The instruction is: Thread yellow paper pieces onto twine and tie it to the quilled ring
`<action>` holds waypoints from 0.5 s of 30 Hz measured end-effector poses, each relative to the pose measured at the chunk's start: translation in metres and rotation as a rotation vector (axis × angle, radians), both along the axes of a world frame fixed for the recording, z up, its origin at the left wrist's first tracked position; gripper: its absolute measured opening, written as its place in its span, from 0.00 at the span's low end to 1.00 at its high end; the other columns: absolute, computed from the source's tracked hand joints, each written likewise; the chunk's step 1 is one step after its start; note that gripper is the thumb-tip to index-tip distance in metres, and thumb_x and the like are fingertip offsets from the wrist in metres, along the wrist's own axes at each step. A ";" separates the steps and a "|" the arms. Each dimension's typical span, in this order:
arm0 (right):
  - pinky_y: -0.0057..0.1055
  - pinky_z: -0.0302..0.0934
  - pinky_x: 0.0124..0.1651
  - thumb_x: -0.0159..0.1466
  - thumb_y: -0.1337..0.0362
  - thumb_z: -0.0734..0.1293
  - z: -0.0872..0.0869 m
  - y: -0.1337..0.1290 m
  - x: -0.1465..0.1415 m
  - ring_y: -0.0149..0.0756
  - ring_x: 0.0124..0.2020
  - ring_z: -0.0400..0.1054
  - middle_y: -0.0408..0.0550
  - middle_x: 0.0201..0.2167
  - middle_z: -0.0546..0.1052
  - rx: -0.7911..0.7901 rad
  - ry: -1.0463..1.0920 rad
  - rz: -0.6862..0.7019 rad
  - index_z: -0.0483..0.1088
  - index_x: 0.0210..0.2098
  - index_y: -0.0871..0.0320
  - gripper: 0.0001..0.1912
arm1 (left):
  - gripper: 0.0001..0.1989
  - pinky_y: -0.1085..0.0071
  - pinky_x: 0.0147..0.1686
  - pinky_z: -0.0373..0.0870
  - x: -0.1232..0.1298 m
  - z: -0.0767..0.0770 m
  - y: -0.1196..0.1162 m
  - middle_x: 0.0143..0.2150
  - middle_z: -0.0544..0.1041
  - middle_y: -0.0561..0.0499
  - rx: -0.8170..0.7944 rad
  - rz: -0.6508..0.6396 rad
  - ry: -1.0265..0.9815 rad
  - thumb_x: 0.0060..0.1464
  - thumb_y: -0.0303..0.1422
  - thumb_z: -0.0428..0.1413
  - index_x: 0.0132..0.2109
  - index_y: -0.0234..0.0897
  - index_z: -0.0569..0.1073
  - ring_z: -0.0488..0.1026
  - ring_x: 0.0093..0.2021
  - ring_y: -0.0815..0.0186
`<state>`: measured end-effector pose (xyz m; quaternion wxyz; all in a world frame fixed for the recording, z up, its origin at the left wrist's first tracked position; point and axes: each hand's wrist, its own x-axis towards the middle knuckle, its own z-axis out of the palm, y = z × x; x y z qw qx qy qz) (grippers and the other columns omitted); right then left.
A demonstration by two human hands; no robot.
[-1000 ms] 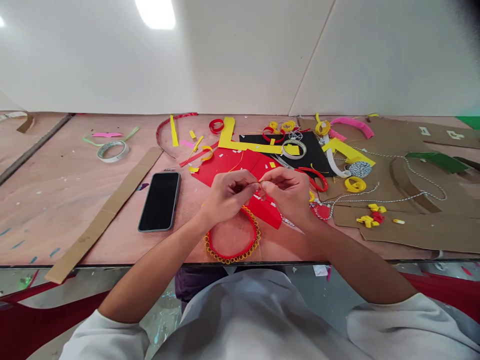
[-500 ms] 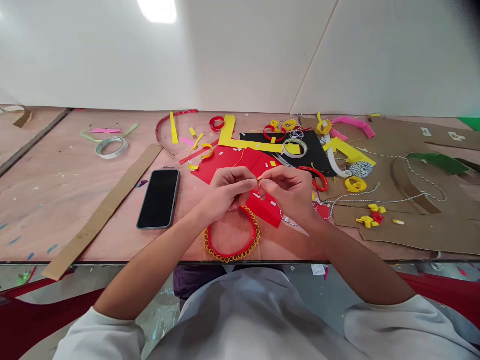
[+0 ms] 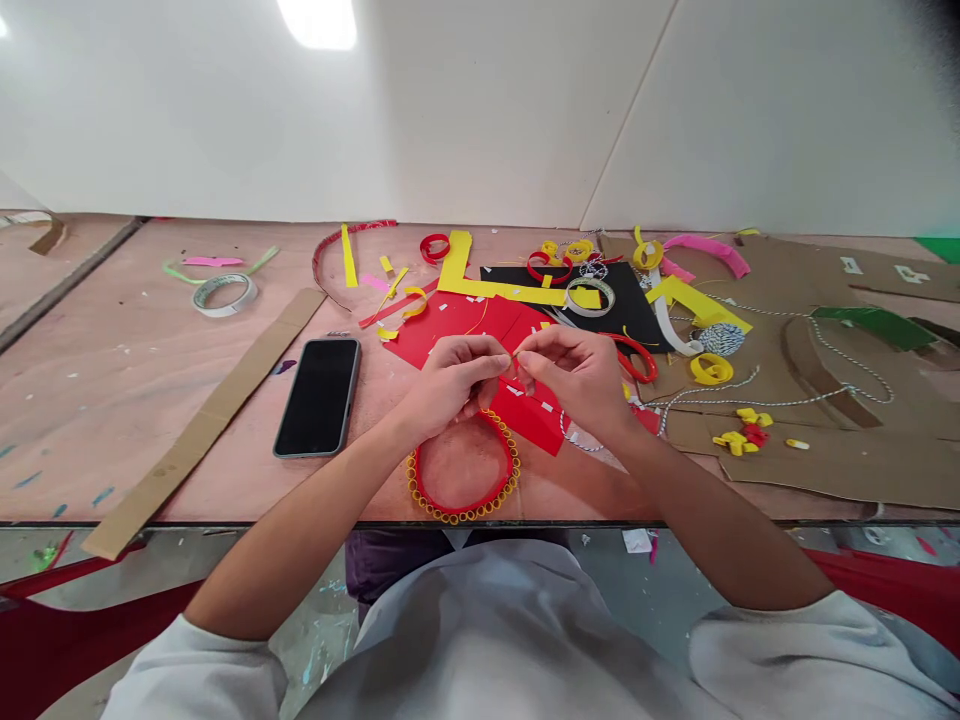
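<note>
The left hand [image 3: 450,380] and right hand [image 3: 576,380] pinch a thin yellow paper strip [image 3: 514,357] between their fingers [image 3: 495,352], above a red paper sheet [image 3: 532,420]. A red paper ring [image 3: 463,514] with tiny yellow rolls sits just below on the tabletop [image 3: 150,400].

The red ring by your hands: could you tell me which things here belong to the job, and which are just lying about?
In use: left hand, right hand, thin paper strip between them, red ring edged with yellow coils.
Lying about: smartphone, cardboard strip, tape roll.
</note>
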<state>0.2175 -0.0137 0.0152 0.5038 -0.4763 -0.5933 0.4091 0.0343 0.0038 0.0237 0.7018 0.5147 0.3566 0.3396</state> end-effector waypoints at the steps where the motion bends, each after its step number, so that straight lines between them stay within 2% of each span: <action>1: 0.31 0.67 0.30 0.62 0.59 0.70 0.004 0.004 0.009 0.32 0.25 0.71 0.45 0.26 0.80 0.020 -0.093 -0.014 0.78 0.32 0.57 0.07 | 0.09 0.77 0.12 0.46 -0.001 0.000 0.001 0.16 0.67 0.59 0.031 0.023 0.012 0.54 0.37 0.61 0.30 0.37 0.73 0.55 0.12 0.78; 4: 0.35 0.65 0.35 0.62 0.61 0.69 0.016 0.020 0.047 0.37 0.30 0.73 0.49 0.31 0.82 0.046 -0.590 -0.129 0.78 0.33 0.56 0.06 | 0.09 0.76 0.13 0.47 -0.002 0.001 0.002 0.16 0.66 0.58 0.115 0.065 0.052 0.55 0.35 0.60 0.29 0.36 0.73 0.55 0.14 0.78; 6: 0.37 0.62 0.35 0.60 0.63 0.70 0.020 0.030 0.073 0.41 0.33 0.73 0.51 0.31 0.82 -0.083 -0.938 -0.225 0.77 0.31 0.56 0.04 | 0.09 0.76 0.15 0.49 -0.003 0.001 0.002 0.17 0.66 0.58 0.148 0.059 0.086 0.55 0.35 0.60 0.29 0.36 0.73 0.57 0.16 0.77; 8: 0.36 0.60 0.34 0.59 0.59 0.72 0.019 0.038 0.092 0.45 0.36 0.74 0.52 0.36 0.82 -0.295 -1.173 -0.235 0.77 0.37 0.55 0.08 | 0.09 0.76 0.17 0.50 -0.003 0.001 0.002 0.17 0.66 0.58 0.170 0.043 0.119 0.56 0.35 0.60 0.29 0.36 0.73 0.57 0.17 0.77; 11: 0.35 0.60 0.33 0.58 0.49 0.73 0.012 0.044 0.101 0.48 0.40 0.75 0.55 0.45 0.82 -0.506 -1.293 -0.119 0.74 0.50 0.56 0.25 | 0.10 0.76 0.19 0.52 -0.003 0.000 0.002 0.19 0.66 0.57 0.209 0.026 0.158 0.57 0.35 0.60 0.30 0.35 0.73 0.59 0.19 0.76; 15: 0.35 0.62 0.34 0.57 0.50 0.74 0.004 0.047 0.097 0.51 0.48 0.76 0.59 0.54 0.79 -0.517 -1.316 -0.039 0.65 0.64 0.57 0.39 | 0.10 0.76 0.21 0.53 -0.003 -0.005 0.005 0.20 0.66 0.57 0.247 0.037 0.178 0.57 0.36 0.60 0.30 0.35 0.73 0.59 0.20 0.76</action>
